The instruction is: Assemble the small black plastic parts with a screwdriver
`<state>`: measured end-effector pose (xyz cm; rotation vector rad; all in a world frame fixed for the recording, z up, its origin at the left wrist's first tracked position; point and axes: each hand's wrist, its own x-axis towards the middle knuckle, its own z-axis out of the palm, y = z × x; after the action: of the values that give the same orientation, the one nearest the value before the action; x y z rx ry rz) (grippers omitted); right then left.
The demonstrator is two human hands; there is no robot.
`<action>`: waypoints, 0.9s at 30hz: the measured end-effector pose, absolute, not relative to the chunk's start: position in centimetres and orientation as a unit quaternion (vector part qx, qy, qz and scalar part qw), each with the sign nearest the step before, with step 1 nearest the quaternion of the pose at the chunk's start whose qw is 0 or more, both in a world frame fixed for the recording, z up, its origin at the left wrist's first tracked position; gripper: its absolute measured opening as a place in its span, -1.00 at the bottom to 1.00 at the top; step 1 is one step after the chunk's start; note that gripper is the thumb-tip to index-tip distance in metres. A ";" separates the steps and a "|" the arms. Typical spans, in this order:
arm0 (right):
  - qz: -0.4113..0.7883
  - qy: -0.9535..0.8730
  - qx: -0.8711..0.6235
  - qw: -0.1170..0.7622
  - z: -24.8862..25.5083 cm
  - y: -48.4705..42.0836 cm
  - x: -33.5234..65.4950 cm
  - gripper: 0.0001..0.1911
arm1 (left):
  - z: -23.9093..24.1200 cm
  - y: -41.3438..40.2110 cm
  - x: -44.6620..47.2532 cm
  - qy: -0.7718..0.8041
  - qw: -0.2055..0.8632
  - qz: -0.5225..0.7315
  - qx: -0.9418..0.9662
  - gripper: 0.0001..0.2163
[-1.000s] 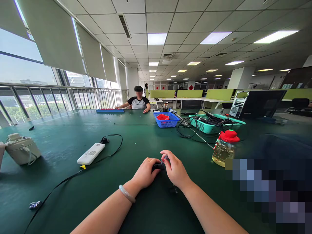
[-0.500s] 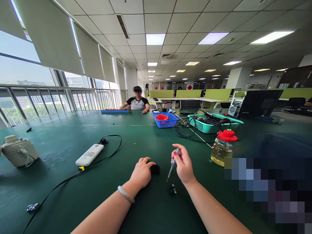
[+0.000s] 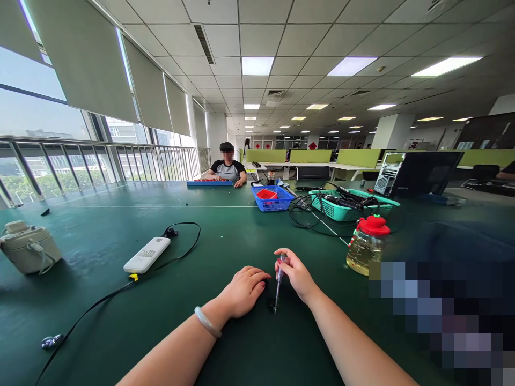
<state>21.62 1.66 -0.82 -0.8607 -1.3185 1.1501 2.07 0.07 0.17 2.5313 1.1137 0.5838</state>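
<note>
Screwdriver [image 3: 278, 284] stands over the counter [image 3: 273, 351] between the hands, in the right hand [image 3: 295, 273], fingers closed on its handle. Long axis steep, near upright in view, handle up and leaning slightly right, tip pointing down and toward the wearer. Tip sits at a small dark part [image 3: 274, 309]; contact unclear. Left hand [image 3: 244, 292] palm down, fingers loosely bent; cannot tell whether anything is under it. Step looks like bringing tip to part; next move seems to call for careful alignment and a steady shaft.
</note>
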 end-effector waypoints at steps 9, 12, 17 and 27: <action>0.479 -0.405 -0.398 0.669 -1.2 2.7 22.9 -0.65 | 1.0 -1.8 2.5 0.370 0.160 0.169 0.900 -0.49; 0.473 -0.387 -0.400 0.683 -1.2 2.8 23.2 -0.65 | 1.0 -2.6 3.2 0.366 0.149 0.151 0.906 -0.44; 0.476 -0.390 -0.396 0.681 -1.1 2.8 23.1 -0.66 | 0.8 -3.1 3.8 0.367 0.131 0.133 0.911 -0.68; 0.485 -0.383 -0.396 0.679 -1.0 2.7 22.8 -0.68 | 0.7 -3.2 4.2 0.410 0.080 0.126 0.900 -0.80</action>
<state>22.80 2.67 -1.02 -0.8887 -0.8606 1.0884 4.16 -3.22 0.67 2.6916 1.2255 0.3782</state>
